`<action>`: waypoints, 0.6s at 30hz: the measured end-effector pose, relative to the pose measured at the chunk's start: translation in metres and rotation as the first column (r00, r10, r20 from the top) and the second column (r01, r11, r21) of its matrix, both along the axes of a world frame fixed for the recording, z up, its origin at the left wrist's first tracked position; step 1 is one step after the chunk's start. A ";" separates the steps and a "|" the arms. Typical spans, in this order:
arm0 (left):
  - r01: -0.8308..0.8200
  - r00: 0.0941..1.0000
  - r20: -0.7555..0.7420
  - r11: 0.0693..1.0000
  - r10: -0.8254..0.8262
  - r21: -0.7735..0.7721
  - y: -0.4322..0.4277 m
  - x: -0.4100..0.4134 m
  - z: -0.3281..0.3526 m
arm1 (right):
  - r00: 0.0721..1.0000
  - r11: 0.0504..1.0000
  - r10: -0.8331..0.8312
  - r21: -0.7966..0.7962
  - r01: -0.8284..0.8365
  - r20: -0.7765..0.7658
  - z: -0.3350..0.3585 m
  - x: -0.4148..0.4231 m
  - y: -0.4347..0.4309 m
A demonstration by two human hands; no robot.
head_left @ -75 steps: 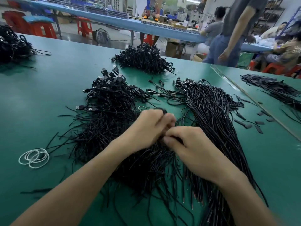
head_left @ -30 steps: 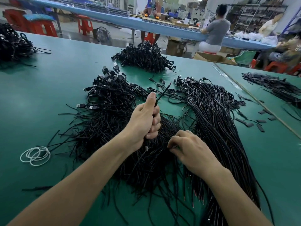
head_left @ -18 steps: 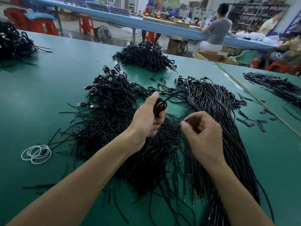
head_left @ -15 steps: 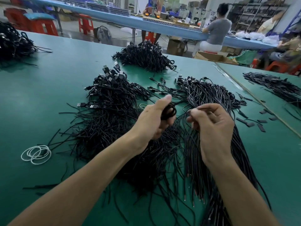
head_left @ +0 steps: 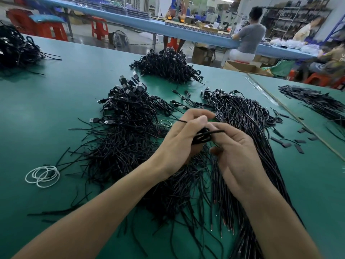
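Thin black cable (head_left: 202,137), wound into a small coil, is held off the bench (head_left: 46,109) above its middle, over the gap between the left pile (head_left: 127,131) of USB-plug leads and the right pile (head_left: 242,124) of straight leads. Left hand (head_left: 178,143) clamps the coil between thumb and curled fingers. Right hand (head_left: 237,154) pinches the free tail sticking out to the right of the coil. Both hands are grasping, neither slack. A short end also pokes out leftward over the top of the left hand. Handling, as a judgement: very light, soft and limp, with some spring. The loops will likely pop open if the pinch slackens, so the grip should go across all loops at once at the coil's waist, not on one strand. The jacket looks smooth and may slide through fingers, so the tail is best held close to the coil. The body is not fragile; stripped tips and the plug are the weak bits, so better not to tug there. This cable's plug is hidden by the hands. White bands (head_left: 43,176) lie toward the near-left, well apart from the hands, and a small band (head_left: 165,122) lies just beyond the left hand. Far pile (head_left: 166,66) sits by the far edge, with black sleeves (head_left: 287,144) scattered near the right edge.
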State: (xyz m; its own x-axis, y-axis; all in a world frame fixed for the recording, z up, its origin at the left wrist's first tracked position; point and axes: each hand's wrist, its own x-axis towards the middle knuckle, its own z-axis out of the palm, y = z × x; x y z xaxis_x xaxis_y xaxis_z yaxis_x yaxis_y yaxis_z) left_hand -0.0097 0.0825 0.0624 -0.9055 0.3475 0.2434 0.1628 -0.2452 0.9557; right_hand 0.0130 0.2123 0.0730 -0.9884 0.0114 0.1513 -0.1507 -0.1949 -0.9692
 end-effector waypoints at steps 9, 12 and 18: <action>-0.169 0.985 0.040 0.983 0.167 0.065 0.002 -0.009 -0.010 | 0.801 0.543 -0.027 0.664 0.515 -0.599 -0.008 0.001 0.005; -0.203 0.972 0.126 0.979 0.198 0.025 0.001 -0.014 -0.013 | 0.679 0.392 0.107 0.658 0.642 -0.726 -0.015 0.006 0.004; -0.055 0.966 0.243 0.989 0.086 -0.134 -0.003 -0.015 -0.017 | 0.596 0.160 0.455 0.720 0.676 -0.661 0.000 0.006 0.010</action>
State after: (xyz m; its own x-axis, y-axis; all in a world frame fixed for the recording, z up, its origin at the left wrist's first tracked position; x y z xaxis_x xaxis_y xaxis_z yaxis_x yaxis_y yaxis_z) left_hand -0.0252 0.0798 0.0454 -0.9552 0.2940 -0.0334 -0.0707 -0.1171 0.9906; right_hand 0.0187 0.2223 0.0735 -0.5163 -0.5808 0.6294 -0.6416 0.7491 0.1651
